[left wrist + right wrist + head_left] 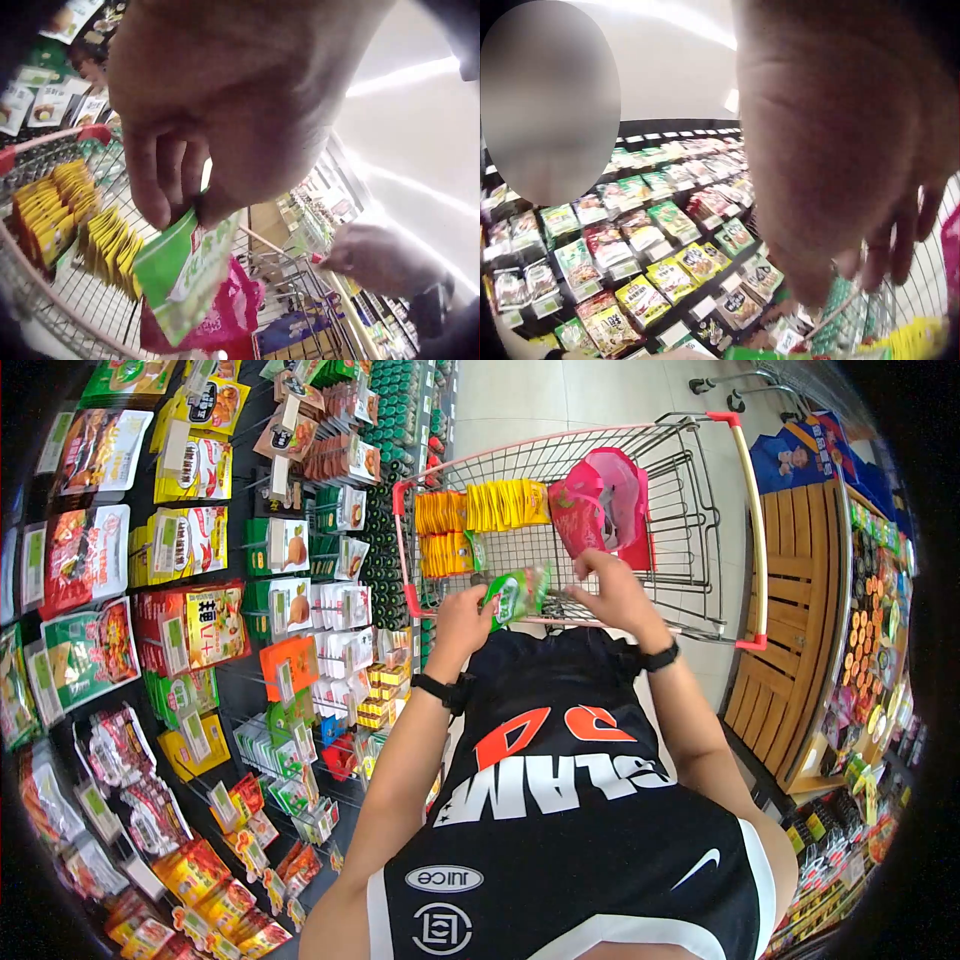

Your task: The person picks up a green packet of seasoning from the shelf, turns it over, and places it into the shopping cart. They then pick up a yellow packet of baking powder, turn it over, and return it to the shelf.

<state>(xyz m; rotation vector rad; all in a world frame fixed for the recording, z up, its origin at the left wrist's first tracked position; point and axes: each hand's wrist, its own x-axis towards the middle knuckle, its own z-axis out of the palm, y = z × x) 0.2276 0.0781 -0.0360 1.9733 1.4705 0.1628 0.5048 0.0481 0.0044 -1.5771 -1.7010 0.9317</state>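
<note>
A green food packet [516, 596] with white lettering hangs over the near side of the shopping cart [690, 510]. My left hand [465, 622] pinches it by one edge between thumb and fingers, and the left wrist view shows the green packet [191, 266] tilted downward. My right hand [615, 598] holds nothing; its fingers are loosely bent, just right of the packet and by the pink bag [600, 505]. In the right wrist view my right hand [832, 150] fills much of the picture. Inside the cart, rows of yellow packets [505, 506] stand left of the pink bag.
Shelves of hanging food packets [205, 530] run along the left. A wooden slatted stand [790, 620] stands to the right, beyond the cart's handle [752, 540]. Pale tiled floor [540, 400] shows past the cart.
</note>
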